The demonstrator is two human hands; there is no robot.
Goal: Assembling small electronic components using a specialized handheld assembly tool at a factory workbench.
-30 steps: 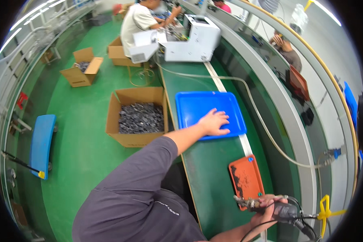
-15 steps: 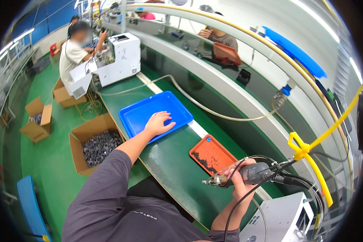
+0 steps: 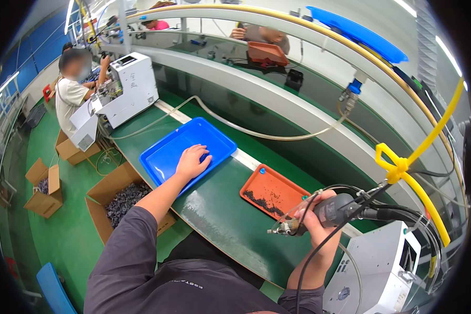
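Observation:
In the blue tray [image 3: 165, 157], my left hand [image 3: 193, 162] reaches over the bottom with its fingers curled. A small dark piece [image 3: 204, 156] shows between thumb and fingers, too small to name. My right hand [image 3: 317, 222] is wrapped round a powered screwdriver [image 3: 334, 210] with a dark grey body, held tilted with its metal tip pointing left over the bench. Behind that tip lies an orange-red tray [image 3: 277, 188] with many tiny black screws [image 3: 264, 203] heaped along its near edge. Cables and a thin hose run from the screwdriver's rear.
A yellow strap [image 3: 397, 170] hangs over the screwdriver's cables. White machines stand at the near right [image 3: 371, 267] and far left [image 3: 128, 89], where a co-worker [image 3: 70, 89] sits. On the floor, a cardboard box [image 3: 102, 209] holds dark parts. A clear hose [image 3: 256, 133] loops across the bench.
The whole view has shifted, so most things sit further left. My left hand stays in the blue tray, its fingers drawn closer together. My right hand still holds the screwdriver.

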